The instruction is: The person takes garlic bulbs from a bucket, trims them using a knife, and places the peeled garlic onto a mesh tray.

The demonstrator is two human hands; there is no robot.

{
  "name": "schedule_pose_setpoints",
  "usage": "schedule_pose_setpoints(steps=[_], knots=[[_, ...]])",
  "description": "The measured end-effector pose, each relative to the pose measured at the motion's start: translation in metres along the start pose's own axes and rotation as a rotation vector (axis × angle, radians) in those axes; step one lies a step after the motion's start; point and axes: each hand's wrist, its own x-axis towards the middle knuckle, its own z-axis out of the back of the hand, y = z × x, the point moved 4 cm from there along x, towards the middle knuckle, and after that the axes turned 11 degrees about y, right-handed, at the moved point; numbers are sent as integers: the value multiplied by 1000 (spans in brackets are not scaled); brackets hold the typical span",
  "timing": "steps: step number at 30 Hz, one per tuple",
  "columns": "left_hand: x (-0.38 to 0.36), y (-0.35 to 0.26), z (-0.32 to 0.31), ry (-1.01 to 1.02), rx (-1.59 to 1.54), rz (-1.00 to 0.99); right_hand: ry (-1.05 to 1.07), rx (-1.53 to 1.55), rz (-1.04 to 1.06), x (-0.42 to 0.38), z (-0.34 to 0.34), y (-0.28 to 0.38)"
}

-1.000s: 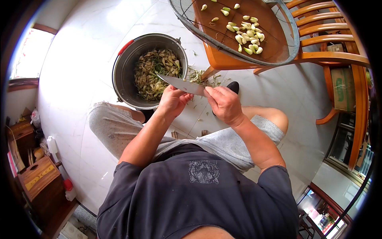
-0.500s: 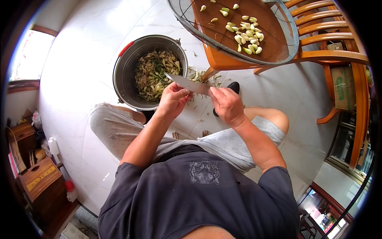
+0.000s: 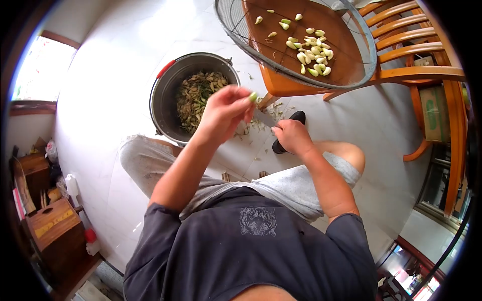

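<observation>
The left hand [image 3: 223, 113] was raised in front of the metal pot [image 3: 165, 95], pinching a small pale-green garlic clove [image 3: 253, 96] at its fingertips, at about one o'clock from the palm. The right hand [image 3: 291, 136] sat lower, at about four o'clock from the left, clenched around the handle of a knife [image 3: 265, 118] whose blade pointed toward ten o'clock, partly hidden behind the left hand. The pot, with a red grip on its rim, held a heap of peelings and stalks. At one o'clock from the hands, a round mesh tray [image 3: 236, 30] rested on a wooden chair [image 3: 416, 75], carrying a cluster of peeled cloves [image 3: 314, 52]. Scraps of peel [image 3: 261, 123] lay on the white floor [image 3: 110, 75] between pot and chair.
</observation>
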Motion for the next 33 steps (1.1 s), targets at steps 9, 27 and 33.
schedule_pose_setpoints(steps=[9, 27, 33], knots=[[97, -106, -16, 2, 728, -36, 81, 86, 46, -7, -2, 7], [81, 54, 258, -717, 1507, 665, 75, 170, 77, 6, 9, 22], [73, 60, 260, -788, 1389, 472, -5, 189, 110, 11, 10, 17]])
